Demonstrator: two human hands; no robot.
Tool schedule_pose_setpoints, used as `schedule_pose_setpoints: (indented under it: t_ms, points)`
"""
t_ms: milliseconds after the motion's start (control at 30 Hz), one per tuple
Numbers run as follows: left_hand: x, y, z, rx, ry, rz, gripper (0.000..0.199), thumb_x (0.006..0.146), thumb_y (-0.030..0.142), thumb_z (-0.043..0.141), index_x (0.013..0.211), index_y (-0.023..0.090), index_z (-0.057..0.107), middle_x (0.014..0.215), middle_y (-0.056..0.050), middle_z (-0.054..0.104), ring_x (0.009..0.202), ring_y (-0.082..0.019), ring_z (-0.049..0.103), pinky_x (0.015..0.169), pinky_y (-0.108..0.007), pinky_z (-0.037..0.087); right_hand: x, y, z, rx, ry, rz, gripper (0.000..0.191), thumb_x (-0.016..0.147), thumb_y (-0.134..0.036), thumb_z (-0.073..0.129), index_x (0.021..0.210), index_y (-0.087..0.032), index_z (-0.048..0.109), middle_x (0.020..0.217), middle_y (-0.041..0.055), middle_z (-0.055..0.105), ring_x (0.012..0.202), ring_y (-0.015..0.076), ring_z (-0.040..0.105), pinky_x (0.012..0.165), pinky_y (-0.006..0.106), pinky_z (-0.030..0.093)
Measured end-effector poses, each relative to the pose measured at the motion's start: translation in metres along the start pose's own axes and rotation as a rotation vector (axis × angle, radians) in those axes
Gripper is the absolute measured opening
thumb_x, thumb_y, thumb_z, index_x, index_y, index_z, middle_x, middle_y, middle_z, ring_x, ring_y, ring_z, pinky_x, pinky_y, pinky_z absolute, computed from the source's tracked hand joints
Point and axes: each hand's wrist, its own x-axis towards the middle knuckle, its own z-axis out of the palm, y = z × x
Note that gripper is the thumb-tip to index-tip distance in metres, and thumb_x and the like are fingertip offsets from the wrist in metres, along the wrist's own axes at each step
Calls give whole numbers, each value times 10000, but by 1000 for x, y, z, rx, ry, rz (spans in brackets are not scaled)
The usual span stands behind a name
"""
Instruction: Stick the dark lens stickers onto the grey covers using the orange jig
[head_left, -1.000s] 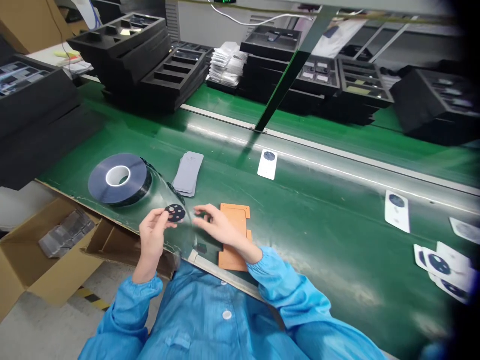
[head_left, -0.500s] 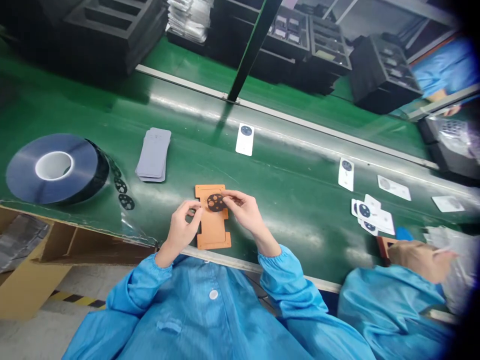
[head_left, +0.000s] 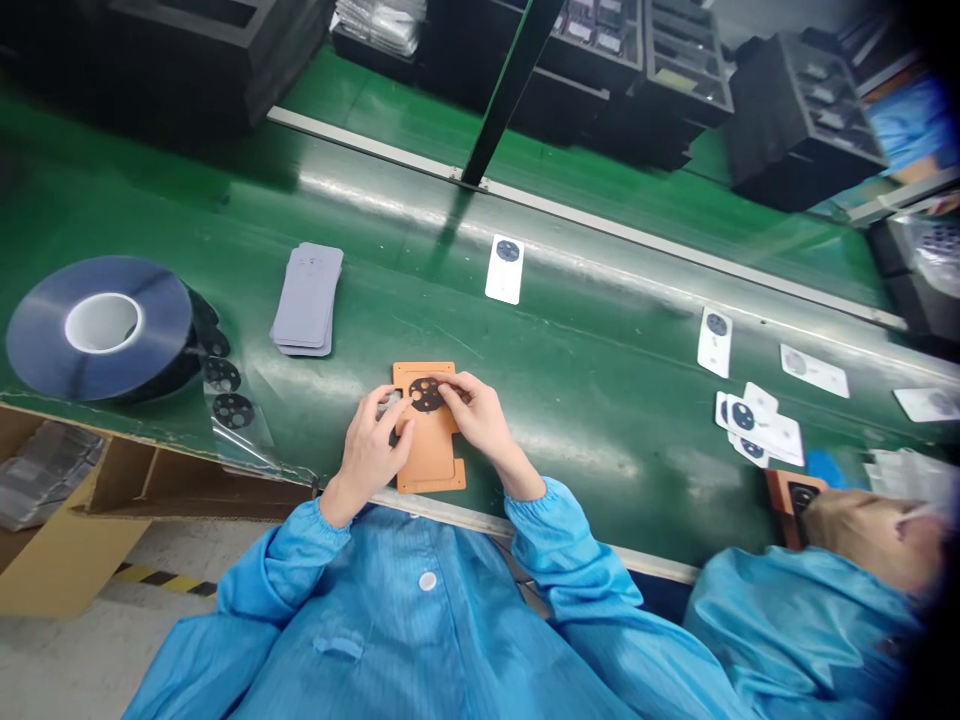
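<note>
An orange fixture plate [head_left: 429,455] lies on the green bench in front of me, with a recessed panel and notched sides. Over its upper part is a round black adhesive sticker [head_left: 425,396] with several holes. My right hand [head_left: 474,410] pinches the sticker's right edge between thumb and fingers. My left hand [head_left: 373,445] is at the left side of the plate, its index fingertip close to the sticker's left edge. Its thumb is apart from the index finger, and nothing shows between them. Whether the sticker lies flat on the plate cannot be made out.
A large tape roll [head_left: 45,330] with more black stickers on its strip is at left, near a stack of grey cards [head_left: 309,300]. A white card [head_left: 504,270] lies ahead; more white cards [head_left: 765,425] are at right, beside a co-worker's blue sleeve [head_left: 795,610]. Black trays [head_left: 802,130] stand behind.
My left hand has moved in toward the sticker and its thumb and index finger have spread. The sticker has shifted slightly up and left with my right hand. The view has tilted a little.
</note>
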Motion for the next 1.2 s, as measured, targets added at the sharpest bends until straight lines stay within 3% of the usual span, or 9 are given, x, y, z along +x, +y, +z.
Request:
schedule_pose_setpoints:
  t_ms: [333,567,833,1033,1200]
  points:
    - [1,2,1,123,-68,34,360,1004,271,581,1346,187,658,1429,-184,531,1186,-310,606,995,-473,559,-1,3,4,-62,39,-41,300,997,-372,572,1168,-221,766,1003,61,721,811,180,667,763,326,528]
    - [2,4,0,136,-92,12,346,1007,278,568,1326,185,666,1438,-188,524,1206,-320,599,1004,-478,551,-2,-6,0,-227,59,-141,306,969,-258,576,1208,-220,764,893,34,623,688,158,552,717,320,504]
    - [6,8,-4,228,-99,85,361,1007,263,561,1334,158,675,1506,-206,528,1288,-360,553,1002,-498,530,-2,-6,0,-284,44,-161,296,1008,-275,558,1185,-245,792,921,49,600,738,170,577,730,329,520]
    - [15,-1,-16,275,-252,258,440,1034,240,502,1455,162,603,1497,-132,618,1310,-347,554,983,-486,492,0,-5,-1,-383,-25,-179,336,1011,-225,529,1228,-250,785,1003,75,595,898,204,624,804,335,539]
    - [18,-8,-23,288,-337,298,484,1039,294,503,1505,176,566,1520,-131,601,1325,-364,544,979,-503,478,-2,-10,-3,-523,-76,-149,370,1026,-227,509,1294,-273,759,1061,89,590,938,216,622,828,335,544]
